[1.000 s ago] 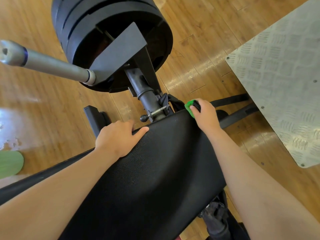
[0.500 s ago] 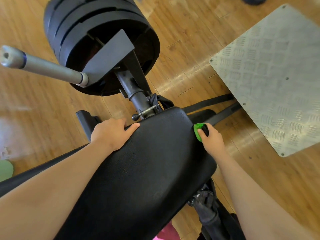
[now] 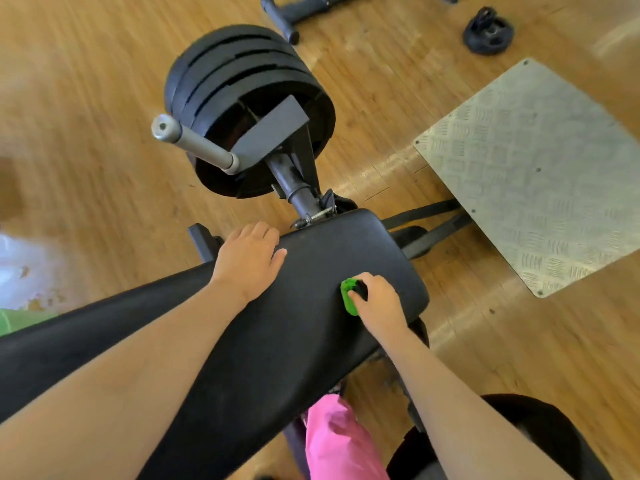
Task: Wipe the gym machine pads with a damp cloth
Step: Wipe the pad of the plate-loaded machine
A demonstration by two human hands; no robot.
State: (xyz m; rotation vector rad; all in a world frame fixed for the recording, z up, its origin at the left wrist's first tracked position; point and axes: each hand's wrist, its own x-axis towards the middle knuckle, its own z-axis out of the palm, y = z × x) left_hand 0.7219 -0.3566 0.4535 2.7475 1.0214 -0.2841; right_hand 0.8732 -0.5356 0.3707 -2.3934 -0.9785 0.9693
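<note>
A long black padded bench pad (image 3: 298, 327) runs from the lower left up to the middle of the view. My right hand (image 3: 379, 303) grips a small green and black cloth (image 3: 350, 296) and holds it down on the pad's top, near its right edge. My left hand (image 3: 247, 259) rests flat on the pad's left edge near the far end, fingers straight and draped over the side.
A stack of black weight plates (image 3: 242, 109) on a grey bar (image 3: 197, 143) stands just beyond the pad. A metal tread plate (image 3: 540, 168) lies on the wooden floor at right. A small black plate (image 3: 488, 31) and a handle (image 3: 287, 15) lie farther off. Pink cloth (image 3: 339, 441) shows below.
My right hand has carried the cloth from the pad's far right corner down its right edge and onto the top. The left hand stayed put. The view pulled back.
</note>
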